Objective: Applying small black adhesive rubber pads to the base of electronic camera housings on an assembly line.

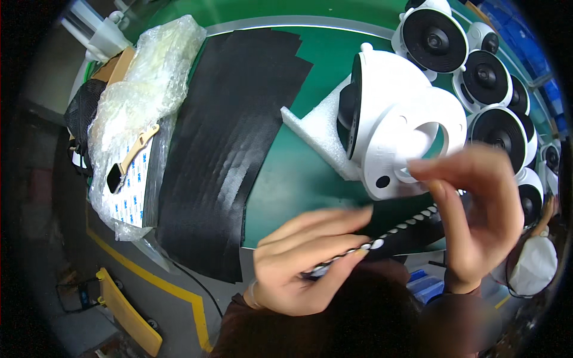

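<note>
In my left hand [313, 259], a narrow strip [403, 225] with a row of small white dots along its dark edge is pinched between thumb and fingers. The strip slants up toward my right hand [477, 206], which is blurred. Thumb and index finger of that hand come together close to the flat base of a white housing [388, 149]; whatever they hold, if anything, is too small to make out. The housing lies on its side, its round base facing me with a large central opening. One black dot [382, 181] sits on the base's lower left.
White foam [322, 128] lies under the housing on the green table [286, 185]. Overlapping black sheets [221, 131] stretch along its left. Beyond are bubble wrap [140, 83] and a watch [128, 158]. Several white units with black round faces [434, 40] crowd the right side.
</note>
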Demonstrator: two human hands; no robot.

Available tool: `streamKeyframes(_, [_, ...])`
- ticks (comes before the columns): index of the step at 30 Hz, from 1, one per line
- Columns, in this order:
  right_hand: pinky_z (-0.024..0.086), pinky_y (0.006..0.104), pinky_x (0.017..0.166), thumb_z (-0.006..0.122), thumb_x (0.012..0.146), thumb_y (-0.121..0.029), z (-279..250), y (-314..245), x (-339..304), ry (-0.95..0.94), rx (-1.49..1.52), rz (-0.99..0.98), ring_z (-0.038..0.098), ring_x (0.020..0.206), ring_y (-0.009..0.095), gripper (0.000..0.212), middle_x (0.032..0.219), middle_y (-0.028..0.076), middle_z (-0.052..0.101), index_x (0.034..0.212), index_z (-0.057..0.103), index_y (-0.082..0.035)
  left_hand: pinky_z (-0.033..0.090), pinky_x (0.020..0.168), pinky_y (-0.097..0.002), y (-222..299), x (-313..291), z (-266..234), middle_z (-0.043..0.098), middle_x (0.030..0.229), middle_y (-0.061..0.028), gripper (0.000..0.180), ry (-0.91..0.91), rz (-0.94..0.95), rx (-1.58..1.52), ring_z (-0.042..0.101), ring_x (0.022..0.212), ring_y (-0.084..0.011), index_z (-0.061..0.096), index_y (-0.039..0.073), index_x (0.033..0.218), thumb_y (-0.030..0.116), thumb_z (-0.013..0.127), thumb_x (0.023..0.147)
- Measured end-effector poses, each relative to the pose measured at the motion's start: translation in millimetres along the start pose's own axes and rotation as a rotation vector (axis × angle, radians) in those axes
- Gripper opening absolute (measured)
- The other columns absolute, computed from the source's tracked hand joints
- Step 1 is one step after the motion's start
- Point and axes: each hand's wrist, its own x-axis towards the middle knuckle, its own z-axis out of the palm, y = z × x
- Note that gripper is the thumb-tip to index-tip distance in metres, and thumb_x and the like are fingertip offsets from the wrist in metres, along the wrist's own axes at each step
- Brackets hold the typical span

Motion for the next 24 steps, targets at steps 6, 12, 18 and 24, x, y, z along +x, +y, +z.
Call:
streamKeyframes(6, [0.051,0.0291,0.062,0.071,0.060,-0.004,-1.8,1.2,-18.3,-0.165,-0.070,-0.189,0.062,0.071,0.024,0.020,0.081,0.011,0.063,0.079,0.065,0.000,0.050,0.066,-0.0250,0.7,-5.0,-9.7,0.066,0.087,-0.0180,0.015,-0.020,-0.047,-0.108,0.066,0.073,-0.0214,0.065,-0.008,0.086,-0.008,0.061,0.072])
streamKeyframes(12, [0.049,0.0276,0.058,0.071,0.059,0.000,1.5,4.4,-22.4,-0.157,-0.024,-0.213,0.061,0.068,0.022,0.022,0.079,0.009,0.063,0.080,0.065,-0.003,0.050,0.067,-0.0242,11.3,-5.0,-5.4,0.066,0.085,-0.0177,0.013,0.026,-0.165,-0.149,0.066,0.075,-0.0196,0.065,-0.007,0.084,-0.006,0.064,0.071])
streamKeyframes(18, [0.048,0.0270,0.056,0.071,0.057,0.000,2.2,6.0,-26.0,-0.112,-0.039,-0.201,0.060,0.065,0.020,0.022,0.077,0.007,0.063,0.078,0.065,-0.004,0.050,0.064,-0.0235,12.6,-4.9,0.5,0.066,0.081,-0.0175,0.008,0.083,-0.103,-0.097,0.066,0.072,-0.0185,0.063,-0.006,0.077,-0.007,0.064,0.069])
streamKeyframes(24, [0.048,0.0270,0.055,0.070,0.058,-0.002,-2.0,3.1,-27.0,-0.105,-0.056,-0.220,0.061,0.065,0.020,0.022,0.078,0.007,0.063,0.079,0.065,-0.005,0.050,0.062,-0.0233,14.6,-4.3,2.9,0.067,0.078,-0.0171,0.008,0.082,-0.006,-0.013,0.066,0.069,-0.0194,0.063,-0.005,0.076,-0.006,0.065,0.068])
